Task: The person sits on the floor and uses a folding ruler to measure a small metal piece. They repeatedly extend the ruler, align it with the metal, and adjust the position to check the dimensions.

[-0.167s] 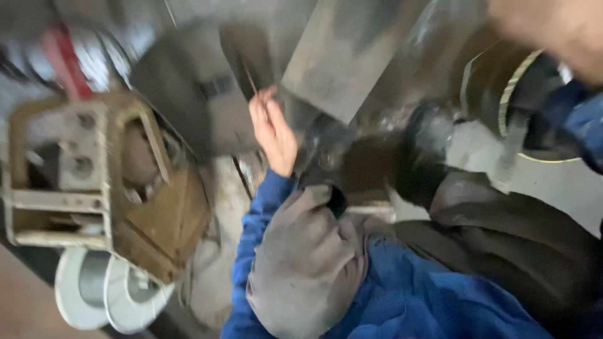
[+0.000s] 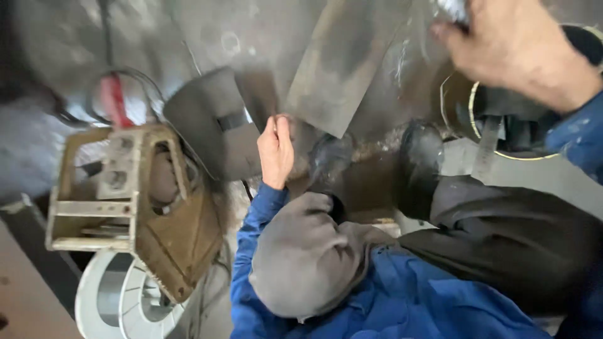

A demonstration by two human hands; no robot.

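Observation:
My right hand [image 2: 515, 47] reaches in from the top right in a blue sleeve. Its fingers are curled around a small pale object [image 2: 453, 9] at the frame's top edge. My left hand is out of view. Below me crouches a co-worker in a blue jacket and grey hood [image 2: 301, 257]. That person's bare hand [image 2: 276, 150] rests flat against the foot of a grey metal plate [image 2: 342, 63] that leans on a dirty steel surface. The co-worker's dark boots [image 2: 418, 166] stand right beside the plate.
A dark welding mask [image 2: 213, 125] lies left of the co-worker's hand. A tan box-shaped machine [image 2: 132, 194] stands at the left over a white wire spool [image 2: 116, 301], with a red hose [image 2: 113, 100] behind. A round ringed opening [image 2: 502, 135] lies under my right arm.
My right hand has come further into view, down and to the left. The co-worker's hand stays at the plate's foot.

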